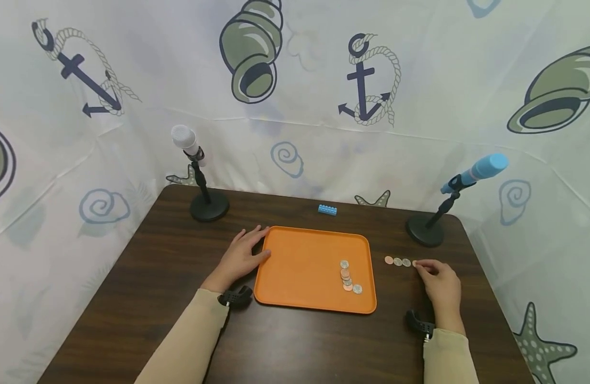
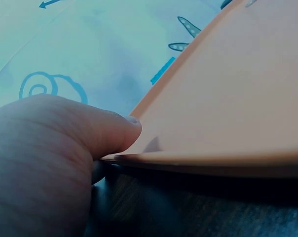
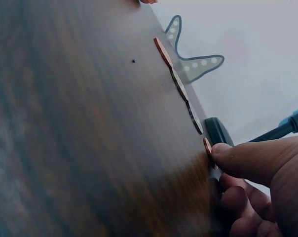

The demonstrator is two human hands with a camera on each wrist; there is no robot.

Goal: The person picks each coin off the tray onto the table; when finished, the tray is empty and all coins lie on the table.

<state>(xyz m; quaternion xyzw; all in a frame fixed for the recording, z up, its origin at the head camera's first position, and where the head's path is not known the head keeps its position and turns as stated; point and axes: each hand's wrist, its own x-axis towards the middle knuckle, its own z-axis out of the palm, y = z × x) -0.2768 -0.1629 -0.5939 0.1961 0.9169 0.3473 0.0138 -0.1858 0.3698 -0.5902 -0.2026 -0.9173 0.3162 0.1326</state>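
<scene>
In the head view my left hand [image 1: 242, 255] holds the left side of an orange tray [image 1: 299, 272], its thumb over the rim. The left wrist view shows that thumb [image 2: 114, 132] at the tray's edge, with a bit of a finger below the rim. To the right of the tray, my right hand [image 1: 439, 282] pinches a copper coin [image 3: 207, 147] between thumb and fingers. This coin is at the right end of a row with a copper coin [image 1: 388, 260] and two silver coins [image 1: 397, 262]. Several copper and silver coins [image 1: 345, 273] lie in the tray's right part, some overlapping.
A white microphone [image 1: 184, 137] on a black stand is at the table's back left. At the back right, another stand holds a blue microphone [image 1: 482, 168]. A blue toy brick [image 1: 327, 210] lies behind the tray. Patterned cloth [image 1: 314, 160] hangs behind the dark table [image 1: 323, 346].
</scene>
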